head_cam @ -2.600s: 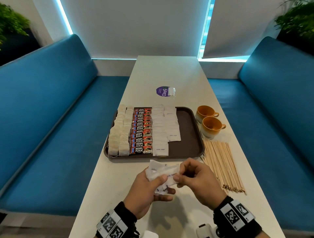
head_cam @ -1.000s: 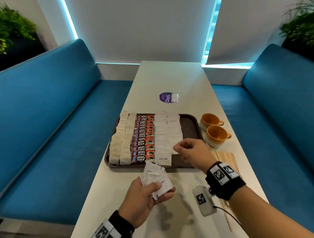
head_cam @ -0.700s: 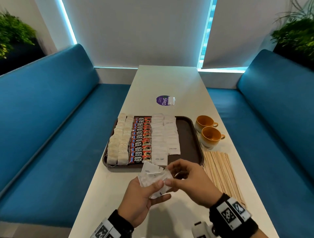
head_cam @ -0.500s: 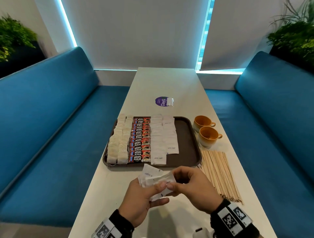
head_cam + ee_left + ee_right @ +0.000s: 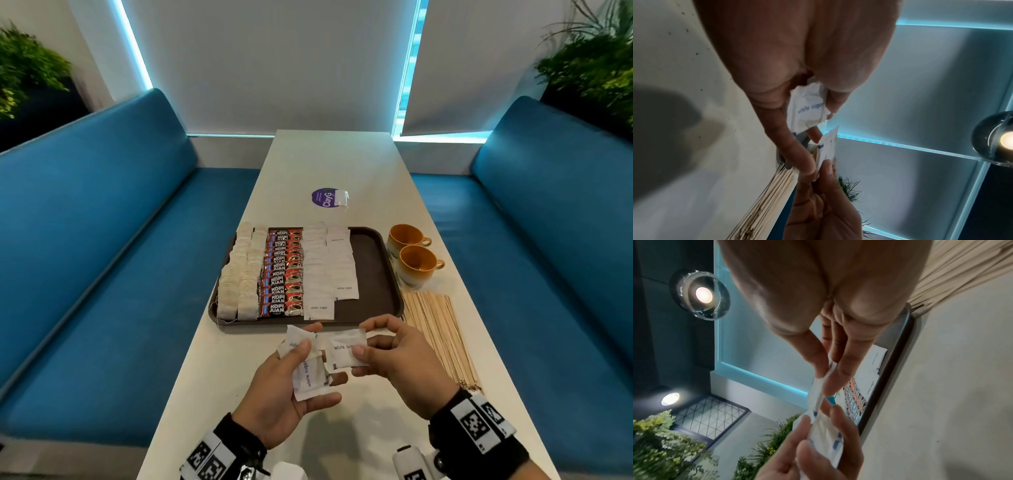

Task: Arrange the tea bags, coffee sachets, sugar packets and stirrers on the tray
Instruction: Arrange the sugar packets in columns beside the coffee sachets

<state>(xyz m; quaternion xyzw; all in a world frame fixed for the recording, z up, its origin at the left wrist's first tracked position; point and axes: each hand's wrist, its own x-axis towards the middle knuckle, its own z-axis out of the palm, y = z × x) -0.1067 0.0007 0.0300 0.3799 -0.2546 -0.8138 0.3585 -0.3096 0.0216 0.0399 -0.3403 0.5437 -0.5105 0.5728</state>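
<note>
A brown tray (image 5: 373,274) holds rows of tea bags (image 5: 239,277), red coffee sachets (image 5: 282,274) and white sugar packets (image 5: 329,270). Just in front of the tray, above the table, my left hand (image 5: 291,387) grips a small stack of sugar packets (image 5: 306,363) under its thumb. My right hand (image 5: 394,356) pinches one separate sugar packet (image 5: 344,349) beside that stack. The left wrist view shows the held stack (image 5: 807,110), the right wrist view the pinched packet (image 5: 820,392). Wooden stirrers (image 5: 438,335) lie on the table right of the tray.
Two orange cups (image 5: 411,253) stand right of the tray, behind the stirrers. A purple sticker with a small packet (image 5: 329,197) lies farther along the white table (image 5: 342,161). Blue benches (image 5: 102,222) flank both sides.
My right hand came back from the tray, where it left a packet, to the stack in my left hand. It has now drawn one packet clear of the stack to the right.
</note>
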